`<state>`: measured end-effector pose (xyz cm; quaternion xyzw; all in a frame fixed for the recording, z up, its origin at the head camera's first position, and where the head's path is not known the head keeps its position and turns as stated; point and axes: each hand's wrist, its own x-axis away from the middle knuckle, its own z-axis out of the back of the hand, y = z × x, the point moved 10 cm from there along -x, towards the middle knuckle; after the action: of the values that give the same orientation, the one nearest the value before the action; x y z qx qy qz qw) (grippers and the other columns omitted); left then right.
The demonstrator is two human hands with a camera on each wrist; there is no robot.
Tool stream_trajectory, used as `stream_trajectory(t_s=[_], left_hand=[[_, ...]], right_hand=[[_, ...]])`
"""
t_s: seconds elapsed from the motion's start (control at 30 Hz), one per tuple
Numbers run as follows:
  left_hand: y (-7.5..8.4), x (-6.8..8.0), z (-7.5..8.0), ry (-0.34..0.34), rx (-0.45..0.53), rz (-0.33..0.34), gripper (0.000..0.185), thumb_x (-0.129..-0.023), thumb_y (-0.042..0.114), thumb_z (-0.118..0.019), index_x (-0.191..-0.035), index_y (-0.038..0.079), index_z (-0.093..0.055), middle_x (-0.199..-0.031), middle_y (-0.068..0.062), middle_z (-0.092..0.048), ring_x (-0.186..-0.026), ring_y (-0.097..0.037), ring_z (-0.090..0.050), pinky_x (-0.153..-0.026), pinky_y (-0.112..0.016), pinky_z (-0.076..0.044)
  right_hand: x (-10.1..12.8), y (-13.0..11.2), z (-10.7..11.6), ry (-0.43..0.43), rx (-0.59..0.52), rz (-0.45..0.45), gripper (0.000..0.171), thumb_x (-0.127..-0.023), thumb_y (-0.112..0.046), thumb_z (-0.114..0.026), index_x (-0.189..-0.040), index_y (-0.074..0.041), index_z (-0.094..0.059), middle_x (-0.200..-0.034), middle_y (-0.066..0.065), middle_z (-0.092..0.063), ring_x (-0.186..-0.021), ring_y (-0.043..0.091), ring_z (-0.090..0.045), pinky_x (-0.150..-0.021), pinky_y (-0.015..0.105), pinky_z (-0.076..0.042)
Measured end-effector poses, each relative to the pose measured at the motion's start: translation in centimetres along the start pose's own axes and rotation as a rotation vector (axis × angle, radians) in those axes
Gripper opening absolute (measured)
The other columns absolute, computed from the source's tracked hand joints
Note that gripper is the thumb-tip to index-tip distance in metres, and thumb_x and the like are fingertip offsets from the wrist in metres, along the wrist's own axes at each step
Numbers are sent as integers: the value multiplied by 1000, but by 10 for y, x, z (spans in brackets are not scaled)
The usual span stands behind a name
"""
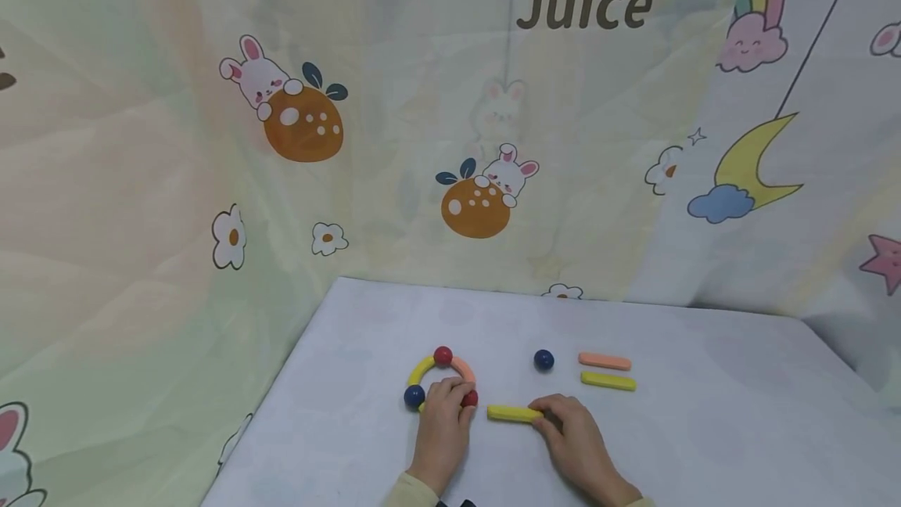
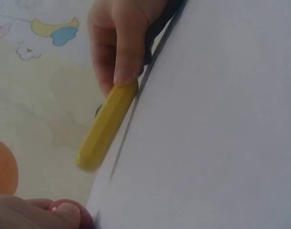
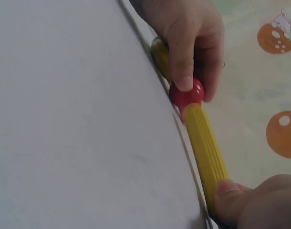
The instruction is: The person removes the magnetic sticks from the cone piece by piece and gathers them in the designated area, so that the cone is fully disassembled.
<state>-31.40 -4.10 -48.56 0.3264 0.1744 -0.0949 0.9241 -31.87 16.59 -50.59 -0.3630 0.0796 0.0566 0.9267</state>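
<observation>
On the white table (image 1: 704,444) lies a partial ring: a blue ball (image 1: 414,395), a yellow arc (image 1: 420,370), a red ball (image 1: 443,356) and an orange arc (image 1: 464,368). My left hand (image 1: 457,399) pinches a second red ball (image 1: 469,397) (image 3: 186,93) at the ring's open end. My right hand (image 1: 543,415) pinches the right end of a straight yellow stick (image 1: 512,413) (image 2: 105,126) (image 3: 205,143). The stick lies flat, and its left tip points at that red ball, close to it or touching it.
A loose dark blue ball (image 1: 543,360), an orange stick (image 1: 604,361) and another yellow stick (image 1: 608,381) lie to the right, behind my right hand. The table's left edge runs diagonally past the ring. A printed cloth backdrop (image 1: 450,139) hangs behind and around the table.
</observation>
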Motion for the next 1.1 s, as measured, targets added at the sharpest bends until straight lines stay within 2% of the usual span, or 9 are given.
stream_trajectory(t_s=[0.13, 0.27, 0.47, 0.7, 0.9, 0.97, 1.1], left_hand=[[-7, -2, 3, 4, 13, 45, 34, -84, 12, -77, -117, 11, -69, -112, 3, -62, -101, -13, -53, -85, -31, -52], [-9, -3, 3, -1, 14, 63, 33, -85, 13, -76, -117, 12, -69, -113, 3, -62, -100, -13, -53, -83, -30, -53], [-10, -3, 2, -6, 22, 75, 34, -84, 13, -77, -117, 12, -70, -113, 2, -62, -99, -14, -52, -82, -30, -53], [-10, -3, 3, 4, 26, 63, 33, -84, 12, -77, -116, 11, -70, -111, 2, -62, -98, -14, -52, -82, -29, -54], [-11, -2, 4, 21, 35, 61, 32, -84, 11, -77, -115, 11, -70, -111, 3, -62, -99, -14, -53, -82, -30, -54], [-11, -2, 3, 13, 36, 69, 33, -84, 12, -77, -116, 11, -70, -112, 3, -62, -100, -14, -53, -83, -30, -54], [-12, -3, 1, -8, 35, 94, 35, -84, 13, -77, -118, 13, -69, -115, 3, -61, -102, -13, -52, -86, -30, -53]], right_hand=[[-1, 16, 12, 28, -31, -39, 22, -85, -10, -74, -102, -24, -70, -104, -9, -68, -105, 15, -60, -93, 42, -48], [-1, 28, 23, 8, -43, -57, 24, -87, -9, -72, -106, -22, -69, -110, -6, -67, -111, 18, -58, -96, 45, -47], [2, 54, 50, 15, 38, -70, 23, -89, -9, -69, -109, -20, -69, -115, 0, -64, -112, 24, -56, -92, 48, -48], [6, 83, 84, 96, 140, -54, 26, -88, -7, -69, -114, -14, -69, -111, 7, -65, -106, 30, -58, -83, 50, -49], [8, 97, 90, 110, 155, -89, 28, -89, -5, -68, -116, -10, -68, -111, 11, -64, -107, 36, -58, -85, 54, -48], [8, 100, 91, 121, 163, -96, 27, -88, -4, -68, -115, -9, -68, -110, 11, -64, -105, 34, -59, -85, 51, -49], [8, 104, 92, 163, 188, -110, 27, -87, -4, -69, -114, -10, -69, -106, 8, -63, -90, 23, -60, -72, 32, -52]])
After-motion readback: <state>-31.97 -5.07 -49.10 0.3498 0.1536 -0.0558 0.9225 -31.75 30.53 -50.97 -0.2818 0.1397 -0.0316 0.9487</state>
